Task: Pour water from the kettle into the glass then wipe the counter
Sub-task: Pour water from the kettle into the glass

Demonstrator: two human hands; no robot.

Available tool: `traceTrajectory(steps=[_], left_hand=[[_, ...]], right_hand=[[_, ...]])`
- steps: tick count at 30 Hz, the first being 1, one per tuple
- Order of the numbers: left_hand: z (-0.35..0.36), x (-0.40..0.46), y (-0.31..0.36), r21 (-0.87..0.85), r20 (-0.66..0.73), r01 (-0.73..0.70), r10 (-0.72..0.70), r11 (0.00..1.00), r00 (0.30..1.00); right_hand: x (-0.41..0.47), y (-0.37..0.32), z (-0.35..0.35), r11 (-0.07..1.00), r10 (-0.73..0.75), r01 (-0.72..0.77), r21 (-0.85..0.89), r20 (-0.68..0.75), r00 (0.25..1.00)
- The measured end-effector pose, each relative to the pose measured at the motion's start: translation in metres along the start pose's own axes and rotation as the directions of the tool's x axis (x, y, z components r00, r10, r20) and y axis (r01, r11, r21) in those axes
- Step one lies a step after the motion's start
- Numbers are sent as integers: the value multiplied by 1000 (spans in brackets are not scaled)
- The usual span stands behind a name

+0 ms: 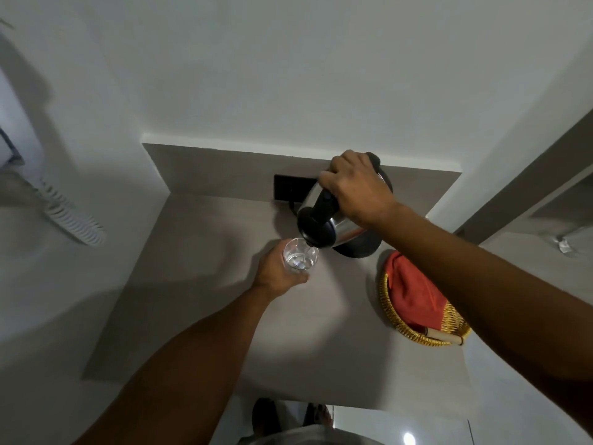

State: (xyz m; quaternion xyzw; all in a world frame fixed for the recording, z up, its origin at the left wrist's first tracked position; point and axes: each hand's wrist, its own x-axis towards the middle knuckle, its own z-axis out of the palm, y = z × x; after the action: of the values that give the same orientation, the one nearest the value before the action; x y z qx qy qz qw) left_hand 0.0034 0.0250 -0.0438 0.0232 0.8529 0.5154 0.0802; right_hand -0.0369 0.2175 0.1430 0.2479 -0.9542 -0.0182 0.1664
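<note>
Now | kettle (333, 220) tilted over glass (300, 259) | water inside | cloth (410, 293) in basket (417, 335)

Dim, flat indoor light with a grey cast. Soft, broad shadows of the arms spread across the counter (199, 316) and up the left wall (80, 91). Weak glare streaks the kettle (345, 228). Wide-angle distortion bends the edges; the corners are soft and slightly blurred.
</note>
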Motion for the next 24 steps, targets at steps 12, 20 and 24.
traceTrajectory(steps=[12,20,24], left_hand=[[-2,-2,5,45,21,-13,12,999,1000],[-3,-4,12,74,12,-3,2,997,1000],[-4,-5,12,77,7,-8,7,997,1000]], right_hand=[[12,-25,-19,987,-84,88,-133,36,996],[17,-21,-28,983,-59,59,-175,3,998],[17,-19,-30,984,-49,47,-172,-7,999]])
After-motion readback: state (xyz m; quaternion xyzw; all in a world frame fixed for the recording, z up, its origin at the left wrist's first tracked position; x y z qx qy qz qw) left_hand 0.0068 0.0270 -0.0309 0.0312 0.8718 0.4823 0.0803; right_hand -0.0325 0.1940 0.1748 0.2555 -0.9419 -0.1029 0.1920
